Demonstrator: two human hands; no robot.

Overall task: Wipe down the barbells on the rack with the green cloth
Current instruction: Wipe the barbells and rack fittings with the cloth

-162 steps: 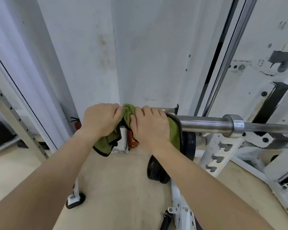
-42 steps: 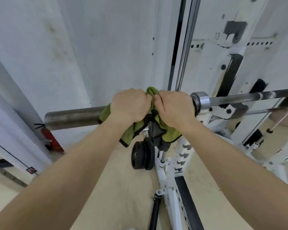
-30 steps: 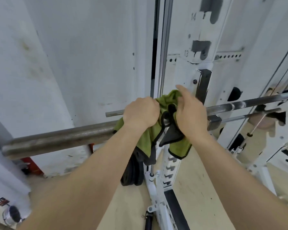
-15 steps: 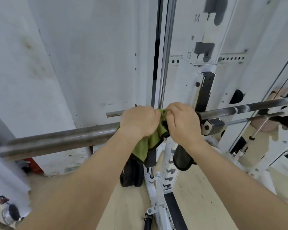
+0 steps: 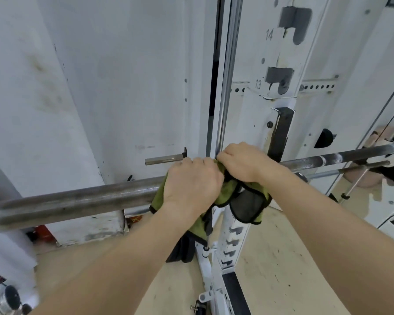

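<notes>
A steel barbell [image 5: 73,202] lies across the white rack [image 5: 275,105], its thick sleeve reaching left and its thinner shaft [image 5: 341,158] running off to the right. A green cloth [image 5: 223,194] with black edging is wrapped around the bar near the rack upright. My left hand [image 5: 191,185] grips the cloth on the inner end of the sleeve. My right hand [image 5: 241,161] grips it just to the right, knuckles up, touching the left hand. Loose folds of the cloth hang below both hands and hide the collar.
A chrome guide rod [image 5: 229,71] rises just behind my hands. A thin steel peg [image 5: 164,159] juts left from the rack. Black weight plates [image 5: 182,248] stand on the floor below. A red object [image 5: 42,231] sits by the white wall [image 5: 112,87].
Over the sequence both hands slid the cloth from the sleeve's tip inward to the collar. In the last half second they stayed there, the cloth's hanging folds shifting slightly.
</notes>
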